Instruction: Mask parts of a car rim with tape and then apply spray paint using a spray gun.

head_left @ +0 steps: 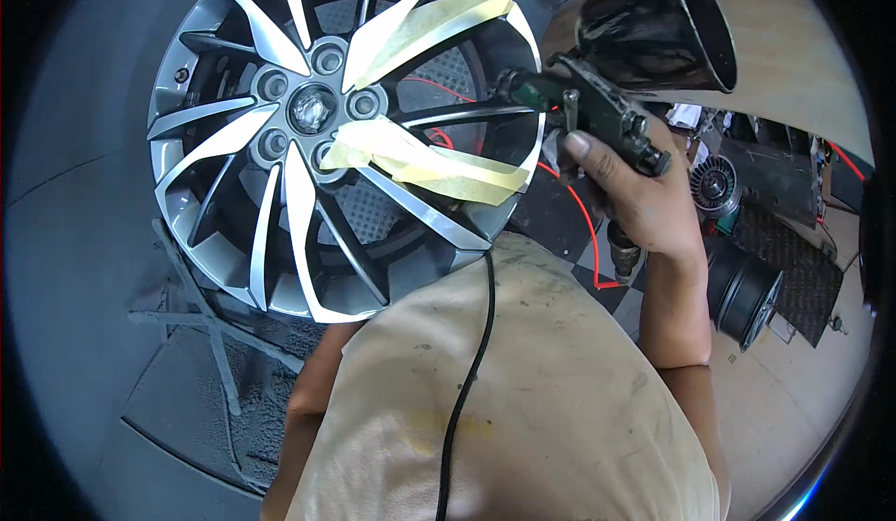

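Note:
A grey alloy wheel (300,208) with bright-faced spokes fills the upper left, its face turned up toward me. Pale yellow masking tape (434,31) wraps one of its spokes, and a second taped strip (457,174) covers another spoke below. My right hand (644,199) is closed round a spray gun (597,111), which has a dark metal cup (644,41) on top. The nozzle points left, over the wheel's right edge. My left forearm (317,372) goes up behind the wheel's lower edge, which hides that hand.
A dark metal stand (215,325) shows below the wheel, over a paint-dusted floor. An orange-red hose (590,222) runs near the gun's handle. On the right lie another dark wheel (747,288), a round finned part (715,185) and a textured black mat (793,264).

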Available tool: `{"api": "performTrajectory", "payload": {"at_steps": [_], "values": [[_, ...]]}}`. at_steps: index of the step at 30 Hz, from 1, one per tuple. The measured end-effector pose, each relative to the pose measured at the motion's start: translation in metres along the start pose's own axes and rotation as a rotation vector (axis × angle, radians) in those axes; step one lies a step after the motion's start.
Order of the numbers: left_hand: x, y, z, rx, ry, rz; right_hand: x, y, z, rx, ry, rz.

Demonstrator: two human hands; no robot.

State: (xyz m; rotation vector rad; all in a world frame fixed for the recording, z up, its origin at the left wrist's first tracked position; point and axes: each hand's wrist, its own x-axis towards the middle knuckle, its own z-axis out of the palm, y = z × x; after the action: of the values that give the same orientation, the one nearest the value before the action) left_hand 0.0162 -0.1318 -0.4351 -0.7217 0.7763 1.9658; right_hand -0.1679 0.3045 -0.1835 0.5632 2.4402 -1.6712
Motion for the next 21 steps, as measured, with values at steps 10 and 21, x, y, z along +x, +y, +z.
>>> {"api": "performTrajectory", "payload": {"at_steps": [10,21], "values": [[-0.021,0.003,0.007,-0.219,-0.047,-0.035,-0.002,0.012,-0.007,-0.106,0.096,-0.024],[0.095,0.034,0.099,-0.444,-0.096,-0.096,-0.008,0.004,-0.006,-0.009,0.063,0.016]]}}
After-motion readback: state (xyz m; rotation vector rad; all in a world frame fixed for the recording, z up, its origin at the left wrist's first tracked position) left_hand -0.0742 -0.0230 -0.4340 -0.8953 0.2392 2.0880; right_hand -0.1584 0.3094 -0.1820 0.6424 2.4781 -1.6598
